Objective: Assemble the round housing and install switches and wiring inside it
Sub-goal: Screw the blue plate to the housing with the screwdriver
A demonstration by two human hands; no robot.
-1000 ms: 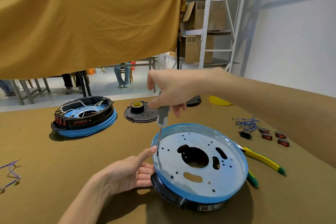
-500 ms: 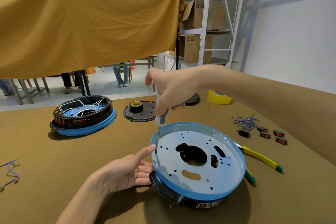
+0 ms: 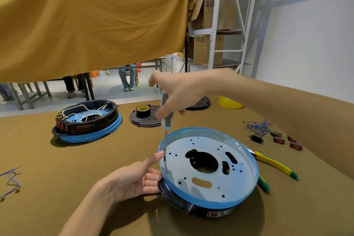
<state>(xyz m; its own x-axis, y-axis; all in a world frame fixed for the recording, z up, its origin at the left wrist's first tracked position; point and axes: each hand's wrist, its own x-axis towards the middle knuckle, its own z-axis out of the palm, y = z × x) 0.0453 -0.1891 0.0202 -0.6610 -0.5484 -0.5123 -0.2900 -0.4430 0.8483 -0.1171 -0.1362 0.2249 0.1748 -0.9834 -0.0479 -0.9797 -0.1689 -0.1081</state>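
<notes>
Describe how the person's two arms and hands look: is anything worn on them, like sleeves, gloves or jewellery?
Both hands are bare: the left hand and the right hand wear no gloves, and no rings show on the visible fingers. Both forearms are bare as far as the picture edge, with no sleeve, watch or bracelet in view. The fingernails look short and unpainted.

Brown table (image 3: pixel 57 159) with housings (image 3: pixel 208 170), pliers (image 3: pixel 275 165), switches (image 3: pixel 277 140)

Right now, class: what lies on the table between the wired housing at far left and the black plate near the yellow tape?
In the head view, between the wired housing and the black plate lies a dark round cover carrying a tape roll.
</notes>
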